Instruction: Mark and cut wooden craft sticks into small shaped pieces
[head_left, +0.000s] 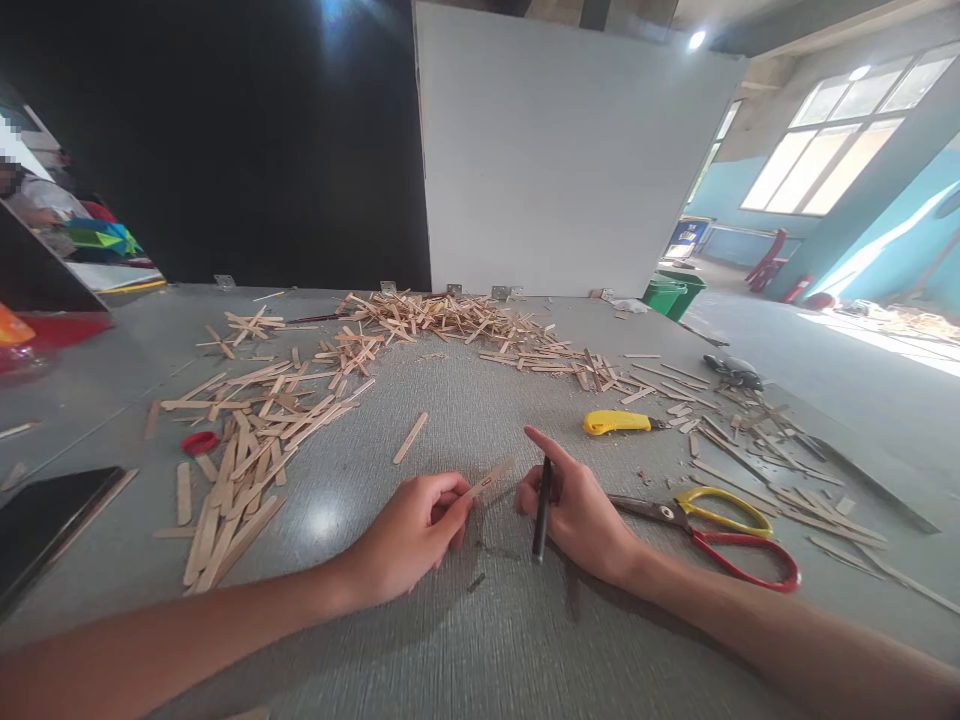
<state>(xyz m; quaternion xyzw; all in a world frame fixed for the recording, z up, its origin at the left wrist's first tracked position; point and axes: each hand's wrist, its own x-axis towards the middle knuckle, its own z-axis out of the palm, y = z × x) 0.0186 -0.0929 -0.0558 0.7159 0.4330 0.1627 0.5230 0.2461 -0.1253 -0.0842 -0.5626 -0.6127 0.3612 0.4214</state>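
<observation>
Between thumb and fingers, my left hand [420,530] pinches a flat wooden craft stick [493,478] that bears a small dark drawn mark. Just right of it, my right hand [577,510] is closed around a black pen [542,510], its index finger stretched out toward the upper left. The pen stands nearly upright in the grip, apart from the stick. Beside my right wrist lie scissors [667,513] with one yellow and one red handle. A yellow utility knife [619,422] rests on the table beyond my right hand. One loose craft stick [410,438] lies beyond my left hand.
Heaps of craft sticks [442,315] spread along the back and left of the grey table [360,660]. Cut pieces and strips [795,490] litter the right. A phone [60,520] and a red ring [199,443] lie at left. Black and white panels [570,160] stand behind; a person sits far left.
</observation>
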